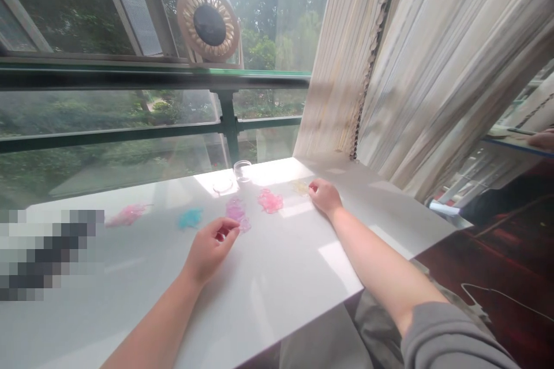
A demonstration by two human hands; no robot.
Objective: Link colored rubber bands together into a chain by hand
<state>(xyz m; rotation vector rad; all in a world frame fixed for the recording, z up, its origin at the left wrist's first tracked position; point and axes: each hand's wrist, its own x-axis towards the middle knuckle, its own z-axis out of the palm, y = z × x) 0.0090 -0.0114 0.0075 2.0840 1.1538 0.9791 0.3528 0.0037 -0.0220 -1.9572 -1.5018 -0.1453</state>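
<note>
My left hand (pixel 216 243) has its fingers pinched together at the lower edge of a purple pile of small pieces (pixel 236 210); what it holds, if anything, is too small to name. My right hand (pixel 324 195) is closed in a pinch beside a pale yellow pile (pixel 299 187), with its hold also unclear. Between the two hands lies a pink-red pile (pixel 270 200). Farther left are a teal pile (pixel 189 218) and a light pink pile (pixel 130 214). Behind the purple pile stands a clear round container (pixel 242 170), with a clear disc (pixel 222 185) next to it.
The white table (pixel 151 277) ends at a window with a green railing (pixel 268 81). A round fan-like device (pixel 209 26) stands on the ledge. Pale curtains (pixel 415 69) hang at the right. A blurred patch (pixel 47 253) covers the table's left side.
</note>
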